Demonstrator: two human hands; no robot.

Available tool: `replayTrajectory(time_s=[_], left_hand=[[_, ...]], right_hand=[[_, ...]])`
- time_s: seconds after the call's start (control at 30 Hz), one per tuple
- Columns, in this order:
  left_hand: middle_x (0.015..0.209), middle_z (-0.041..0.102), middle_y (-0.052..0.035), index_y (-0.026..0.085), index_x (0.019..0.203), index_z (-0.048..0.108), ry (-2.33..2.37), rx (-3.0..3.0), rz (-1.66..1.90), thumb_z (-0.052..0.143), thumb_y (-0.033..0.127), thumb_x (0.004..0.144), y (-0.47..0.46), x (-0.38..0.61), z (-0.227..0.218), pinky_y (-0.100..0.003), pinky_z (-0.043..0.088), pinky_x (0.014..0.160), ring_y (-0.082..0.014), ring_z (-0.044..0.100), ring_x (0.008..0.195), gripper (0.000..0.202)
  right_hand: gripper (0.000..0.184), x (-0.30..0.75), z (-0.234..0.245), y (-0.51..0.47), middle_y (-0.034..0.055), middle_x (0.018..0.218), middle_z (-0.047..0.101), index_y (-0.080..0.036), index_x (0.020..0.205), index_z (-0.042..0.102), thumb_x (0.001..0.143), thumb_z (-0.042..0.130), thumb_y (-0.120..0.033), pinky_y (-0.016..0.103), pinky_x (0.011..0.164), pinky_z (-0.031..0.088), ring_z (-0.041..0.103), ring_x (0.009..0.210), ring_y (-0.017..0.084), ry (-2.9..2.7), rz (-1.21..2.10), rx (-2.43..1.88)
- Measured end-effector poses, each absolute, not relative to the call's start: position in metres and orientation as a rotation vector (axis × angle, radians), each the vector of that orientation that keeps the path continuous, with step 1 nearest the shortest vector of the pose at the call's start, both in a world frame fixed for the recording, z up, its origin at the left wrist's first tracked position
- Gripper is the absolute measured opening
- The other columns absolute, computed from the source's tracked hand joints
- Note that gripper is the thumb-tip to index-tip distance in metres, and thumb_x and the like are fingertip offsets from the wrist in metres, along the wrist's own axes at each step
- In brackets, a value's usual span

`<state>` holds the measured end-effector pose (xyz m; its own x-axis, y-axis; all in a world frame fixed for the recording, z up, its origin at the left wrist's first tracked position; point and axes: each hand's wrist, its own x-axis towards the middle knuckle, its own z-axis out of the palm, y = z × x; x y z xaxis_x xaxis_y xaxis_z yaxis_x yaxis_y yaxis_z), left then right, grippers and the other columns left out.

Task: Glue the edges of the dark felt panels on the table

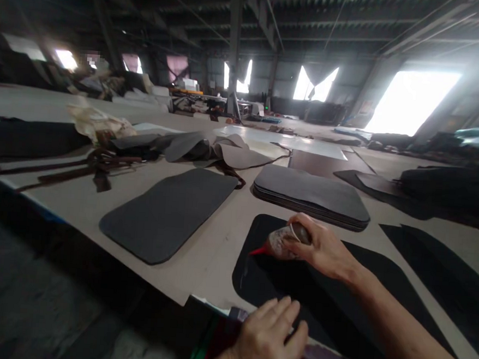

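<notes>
Right hand (324, 251) fingers grip red-nozzled squeeze bottle (282, 241), tip on left edge of black rounded flat sheet (297, 298), left hand (271, 340) fingers flat together nearby; seemingly early, grey sheet stack (310, 194) untouched

We see a long pale table (218, 243). Nr its front edge, L to R: grey mat (167, 213), black sheet (297, 298), 2nd black sheet (442, 265). Behind them: stack of grey mats (310, 195) mid-table, brown straps (97, 164) + grey cloth (209, 147) at left.
</notes>
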<state>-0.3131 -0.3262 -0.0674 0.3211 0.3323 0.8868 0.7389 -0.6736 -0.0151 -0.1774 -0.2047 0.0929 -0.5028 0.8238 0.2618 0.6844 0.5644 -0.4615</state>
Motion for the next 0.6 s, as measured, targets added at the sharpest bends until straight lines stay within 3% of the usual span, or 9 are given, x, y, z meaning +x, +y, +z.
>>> replayTrajectory(time_s=[0.23,0.4,0.6], left_hand=[[0.117,0.066,-0.0138,0.016,0.096,0.073,-0.896,-2.095,-1.35,0.031,0.044,0.106,-0.321,-0.312,-0.072,-0.036,0.061,0.089,-0.0271,0.065,0.109,0.052],[0.117,0.066,-0.0143,0.016,0.096,0.075,-0.858,-2.065,-1.36,0.02,0.045,0.111,-0.319,-0.312,-0.076,-0.036,0.06,0.088,-0.0277,0.065,0.11,0.063],[0.116,0.067,-0.0127,0.017,0.095,0.073,-0.868,-2.072,-1.321,0.018,0.043,0.112,-0.32,-0.314,-0.07,-0.035,0.061,0.085,-0.0275,0.065,0.111,0.064]], right_hand=[[0.022,-0.186,0.096,-0.162,0.0025,0.094,0.063,-0.021,0.101,0.057,0.087,0.06,-0.038,0.029,0.067,0.031,0.052,0.077,0.016,-2.316,0.155,-1.324],[0.019,-0.19,0.098,-0.145,0.0019,0.092,0.061,-0.021,0.095,0.053,0.086,0.059,-0.037,0.028,0.064,0.027,0.049,0.074,0.016,-2.292,0.074,-1.417],[0.021,-0.186,0.104,-0.136,0.002,0.094,0.061,-0.022,0.097,0.053,0.086,0.057,-0.039,0.028,0.063,0.026,0.051,0.076,0.017,-2.253,0.046,-1.539]])
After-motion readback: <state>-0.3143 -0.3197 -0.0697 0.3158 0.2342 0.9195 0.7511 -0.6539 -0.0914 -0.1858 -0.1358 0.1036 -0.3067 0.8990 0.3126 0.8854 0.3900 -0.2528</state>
